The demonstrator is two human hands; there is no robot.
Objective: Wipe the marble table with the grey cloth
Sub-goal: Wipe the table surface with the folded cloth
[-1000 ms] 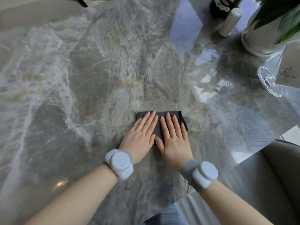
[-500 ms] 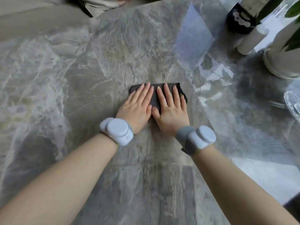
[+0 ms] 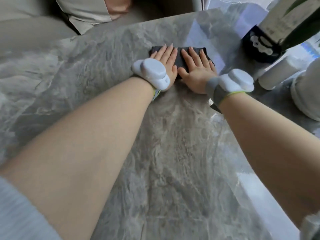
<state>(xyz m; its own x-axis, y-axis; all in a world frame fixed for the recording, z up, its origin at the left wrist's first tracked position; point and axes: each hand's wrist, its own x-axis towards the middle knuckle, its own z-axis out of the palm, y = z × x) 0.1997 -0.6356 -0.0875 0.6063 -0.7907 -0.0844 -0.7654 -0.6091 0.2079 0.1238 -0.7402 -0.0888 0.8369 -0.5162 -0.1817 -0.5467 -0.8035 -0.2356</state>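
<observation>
head-worn view, looking down, near table (image 3: 173, 153)

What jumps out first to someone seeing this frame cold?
Two bare forearms run up the frame to a left hand and right hand pressed flat, side by side, on a dark grey cloth near the far edge of the veined marble table. Each wrist carries a bulky pale wrist device. At far right, a dark patterned pot and a white cylinder crowd the table close to the cloth.
</observation>
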